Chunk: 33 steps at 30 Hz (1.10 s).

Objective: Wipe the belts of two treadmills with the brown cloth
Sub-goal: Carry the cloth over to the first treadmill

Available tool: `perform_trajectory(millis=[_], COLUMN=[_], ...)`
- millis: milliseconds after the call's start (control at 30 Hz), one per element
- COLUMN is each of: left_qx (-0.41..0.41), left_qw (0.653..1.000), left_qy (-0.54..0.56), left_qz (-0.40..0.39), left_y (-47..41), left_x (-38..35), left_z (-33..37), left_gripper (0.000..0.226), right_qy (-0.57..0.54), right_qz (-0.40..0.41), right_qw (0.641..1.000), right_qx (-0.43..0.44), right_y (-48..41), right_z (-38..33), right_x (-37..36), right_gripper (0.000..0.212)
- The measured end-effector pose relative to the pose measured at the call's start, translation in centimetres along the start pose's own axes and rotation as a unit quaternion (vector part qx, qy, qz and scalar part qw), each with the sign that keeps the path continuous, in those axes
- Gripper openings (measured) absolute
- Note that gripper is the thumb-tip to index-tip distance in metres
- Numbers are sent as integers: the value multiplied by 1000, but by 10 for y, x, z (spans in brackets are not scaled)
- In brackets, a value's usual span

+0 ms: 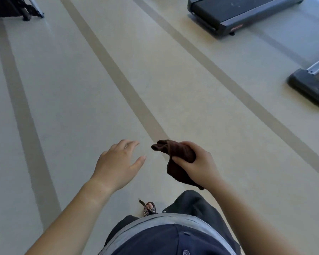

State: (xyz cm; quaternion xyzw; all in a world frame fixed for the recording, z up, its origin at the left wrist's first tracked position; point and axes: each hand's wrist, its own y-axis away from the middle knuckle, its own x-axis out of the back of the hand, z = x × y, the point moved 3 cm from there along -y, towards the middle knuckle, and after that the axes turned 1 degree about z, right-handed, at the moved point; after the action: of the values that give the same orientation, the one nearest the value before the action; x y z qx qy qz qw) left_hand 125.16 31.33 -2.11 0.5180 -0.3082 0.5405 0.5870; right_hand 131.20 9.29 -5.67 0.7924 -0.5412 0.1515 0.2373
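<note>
My right hand (197, 162) grips the bunched brown cloth (175, 153) in front of my waist, with part of the cloth hanging below the fist. My left hand (118, 161) hovers beside it with fingers relaxed and spread, holding nothing, a short gap from the cloth's end. A treadmill (234, 13) with a dark belt lies on the floor at the top right, far from both hands. Only its rear end shows.
The dark base of another exercise machine (309, 83) stands at the right edge. Black equipment with a wheel (17, 8) sits at the top left. The pale floor has darker stripes (118, 78) running ahead. My sandalled foot (149, 208) shows below my hands.
</note>
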Motion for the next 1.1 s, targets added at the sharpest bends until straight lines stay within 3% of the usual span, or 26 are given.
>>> perform_trajectory(millis=[267, 500, 900, 1100], left_qx=[-154, -222, -151, -177], left_qw=[985, 974, 988, 984], left_qy=[-49, -36, 0, -15], left_qz=[-54, -32, -35, -30], left_y=[-232, -410, -685, -852], left_x=[19, 66, 110, 168], left_z=[129, 256, 287, 328], left_gripper=[54, 52, 52, 51], right_qy=[-29, -21, -22, -16], right_qz=[134, 162, 146, 176], right_qw=[988, 983, 987, 981], right_qx=[-77, -83, -66, -75], right_y=[-148, -300, -569, -714], right_z=[57, 69, 73, 59], right_x=[129, 255, 366, 430], right_gripper=[28, 27, 23, 23])
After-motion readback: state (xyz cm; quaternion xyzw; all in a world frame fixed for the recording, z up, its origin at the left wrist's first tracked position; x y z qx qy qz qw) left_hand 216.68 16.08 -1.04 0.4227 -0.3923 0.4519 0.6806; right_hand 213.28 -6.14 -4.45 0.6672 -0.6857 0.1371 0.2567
